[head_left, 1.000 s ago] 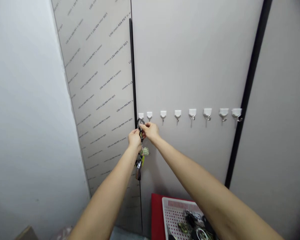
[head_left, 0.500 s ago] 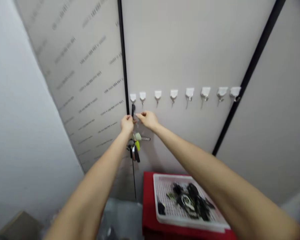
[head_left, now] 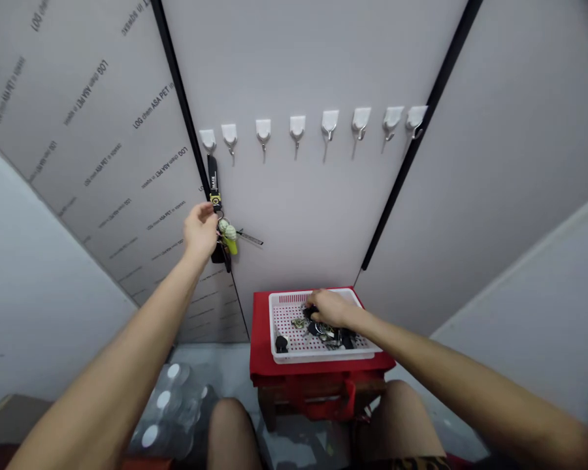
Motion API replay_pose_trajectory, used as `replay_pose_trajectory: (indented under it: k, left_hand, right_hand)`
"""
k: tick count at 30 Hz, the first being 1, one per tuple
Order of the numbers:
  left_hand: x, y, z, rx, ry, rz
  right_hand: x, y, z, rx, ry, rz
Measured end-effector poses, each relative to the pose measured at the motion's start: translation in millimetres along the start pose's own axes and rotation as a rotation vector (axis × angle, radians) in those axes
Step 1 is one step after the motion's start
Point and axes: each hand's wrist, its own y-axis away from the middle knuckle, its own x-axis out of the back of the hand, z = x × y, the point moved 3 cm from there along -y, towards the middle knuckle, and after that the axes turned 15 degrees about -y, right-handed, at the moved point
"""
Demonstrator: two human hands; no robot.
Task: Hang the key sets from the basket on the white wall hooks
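Note:
A bunch of keys [head_left: 227, 236] on a black strap hangs from the leftmost white hook [head_left: 208, 139] on the grey wall panel. My left hand [head_left: 200, 230] is raised beside it, fingertips pinching the strap's ring. My right hand [head_left: 330, 308] is down in the white perforated tray [head_left: 289, 354], fingers curled over the dark keys and keyrings [head_left: 330, 334] lying there; what it grips, if anything, is hidden.
Several more white hooks [head_left: 296, 126] run in a row to the right, all bare. The tray sits on a red-covered stool [head_left: 261, 356] against the wall. My knees [head_left: 228, 424] show at the bottom. A pack of bottles [head_left: 174, 408] lies on the floor at left.
The key bunch now hangs from the leftmost hook. My right hand has left it and dropped into the tray. The view has tilted down.

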Motion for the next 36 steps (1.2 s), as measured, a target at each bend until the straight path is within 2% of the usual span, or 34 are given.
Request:
replay_pose_trajectory:
  k: [5,10,12,15,19,23,26,31,36]
  left_hand:
    - [-15.2,48,-11,0.053,-0.036,-0.143]
    - [-45.6,104,-26,0.035,-0.097,-0.471]
    - [-55.3,124,-32,0.028,-0.115,-0.591]
    - [-66.4,149,-37,0.037,-0.083,-0.728]
    - [-81.0,172,-36,0.147,0.122,-0.866]
    - [-93.9,184,-32,0.314,0.376,-0.941]
    - [-97.1,186,-29,0.374,0.465,-0.958]
    - [-91.9,176,-17,0.334,0.486,-0.927]
    - [-88.2,157,-3,0.223,0.459,-0.894]
  right_hand:
    - [-11,5,-8,0.075,0.039,0.048]
    - [-21,6,-12,0.053,0.064,0.107]
    - [-18,7,-8,0.054,-0.033,0.149]
    - [-9,10,-1,0.051,-0.297,0.164]
    - [4,14,1,-0.002,-0.736,0.133]
    - [16,16,-5,-0.086,-1.096,0.151]
    - [27,16,-12,-0.129,-1.308,0.189]
    - [46,13,-26,-0.128,-1.52,0.21]
    - [60,6,-42,-0.031,-1.57,0.173]
